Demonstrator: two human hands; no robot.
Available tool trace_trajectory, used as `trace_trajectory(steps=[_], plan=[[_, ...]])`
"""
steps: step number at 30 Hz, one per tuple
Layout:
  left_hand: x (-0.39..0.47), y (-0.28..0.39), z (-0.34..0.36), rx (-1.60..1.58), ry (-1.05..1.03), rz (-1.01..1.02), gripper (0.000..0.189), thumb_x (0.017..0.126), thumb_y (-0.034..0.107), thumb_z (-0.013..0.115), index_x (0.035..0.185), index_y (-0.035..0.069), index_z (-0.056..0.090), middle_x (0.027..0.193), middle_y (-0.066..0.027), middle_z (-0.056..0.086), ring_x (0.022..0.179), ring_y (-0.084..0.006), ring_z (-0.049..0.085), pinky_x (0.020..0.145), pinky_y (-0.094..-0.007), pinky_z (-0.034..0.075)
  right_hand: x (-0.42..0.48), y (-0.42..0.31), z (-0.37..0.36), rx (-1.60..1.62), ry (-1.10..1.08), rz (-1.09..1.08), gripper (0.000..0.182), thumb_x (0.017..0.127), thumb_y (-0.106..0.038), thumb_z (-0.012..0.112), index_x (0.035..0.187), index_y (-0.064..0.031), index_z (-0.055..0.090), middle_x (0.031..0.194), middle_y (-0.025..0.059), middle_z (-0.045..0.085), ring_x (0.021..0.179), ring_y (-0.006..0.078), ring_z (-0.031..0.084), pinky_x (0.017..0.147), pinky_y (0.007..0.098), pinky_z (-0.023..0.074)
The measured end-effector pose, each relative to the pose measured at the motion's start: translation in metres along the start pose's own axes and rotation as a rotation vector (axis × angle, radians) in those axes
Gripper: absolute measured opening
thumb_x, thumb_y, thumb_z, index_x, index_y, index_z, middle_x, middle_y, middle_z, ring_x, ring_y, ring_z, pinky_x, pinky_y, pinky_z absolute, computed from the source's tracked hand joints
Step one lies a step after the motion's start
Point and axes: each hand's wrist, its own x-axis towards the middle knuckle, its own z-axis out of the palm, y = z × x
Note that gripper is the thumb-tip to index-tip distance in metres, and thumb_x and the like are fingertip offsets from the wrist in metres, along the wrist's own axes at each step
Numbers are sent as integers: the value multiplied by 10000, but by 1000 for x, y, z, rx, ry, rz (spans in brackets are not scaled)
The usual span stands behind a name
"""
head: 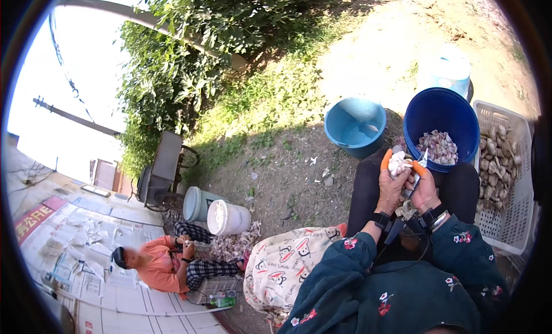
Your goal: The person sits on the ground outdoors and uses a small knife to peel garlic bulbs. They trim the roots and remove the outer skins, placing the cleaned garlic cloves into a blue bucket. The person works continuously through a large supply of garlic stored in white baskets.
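My left hand [391,185] is closed around a pale garlic bulb [399,163], with an orange finger cover on one finger. Touching the bulb from the right, my right hand [423,191] wears a similar orange cover and grips a small knife [423,158] whose pointed blade rises beside the bulb. Just beyond the hands stands a dark blue bucket [440,101] with purple-skinned garlic cloves [437,147] inside. To its left is a light blue bucket [355,125]. Part of the knife's handle is hidden by my fingers.
A white plastic crate [502,235] with whole garlic bulbs [496,166] stands at the right. A printed cloth sack [280,265] lies by my left side. Farther left, a person [161,265] in orange sits near a white bucket [228,217], garlic peelings [237,243] and a cart [159,174].
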Motion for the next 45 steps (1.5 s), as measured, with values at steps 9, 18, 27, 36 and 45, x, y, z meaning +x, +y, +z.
trace_trajectory(steps=[9, 18, 27, 36, 45], plan=[[-40, 33, -41, 198, 33, 165, 483, 787, -34, 659, 1219, 11, 448, 1116, -142, 580, 972, -227, 612, 832, -345, 530, -54, 31, 23, -342, 90, 80, 141, 901, -189, 564, 946, -58, 537, 690, 4, 531, 489, 58, 430, 406, 203, 321], [-59, 26, -81, 195, -70, 40, 597, 698, -63, 727, 1238, 0, 480, 1135, -116, 589, 1023, -203, 589, 902, -336, 487, -66, 31, 29, -1037, 188, -642, 331, 849, -181, 654, 1102, -18, 516, 696, -4, 511, 626, 71, 488, 556, 244, 413], [-41, 16, -93, 469, -307, -78, 712, 726, 28, 755, 1332, 7, 381, 1143, -97, 581, 1022, -155, 561, 895, -290, 460, -45, 39, 16, -1331, -62, -306, 418, 830, -353, 657, 987, 11, 525, 788, 112, 630, 722, 198, 623, 659, 314, 491], [-30, 6, -78, 628, -328, -64, 864, 688, 2, 777, 1388, 31, 271, 1045, -105, 604, 949, -160, 595, 837, -286, 499, -31, 33, 5, -1105, 14, -211, 318, 894, -276, 576, 979, 28, 534, 804, 118, 632, 762, 145, 608, 655, 298, 487], [-28, -7, -86, 535, -286, -111, 645, 754, 30, 736, 1297, 7, 390, 1102, -100, 581, 984, -152, 582, 858, -285, 491, -26, 40, -2, -1226, 72, -228, 291, 934, -264, 505, 958, 23, 550, 801, 129, 637, 781, 183, 629, 667, 316, 476]])
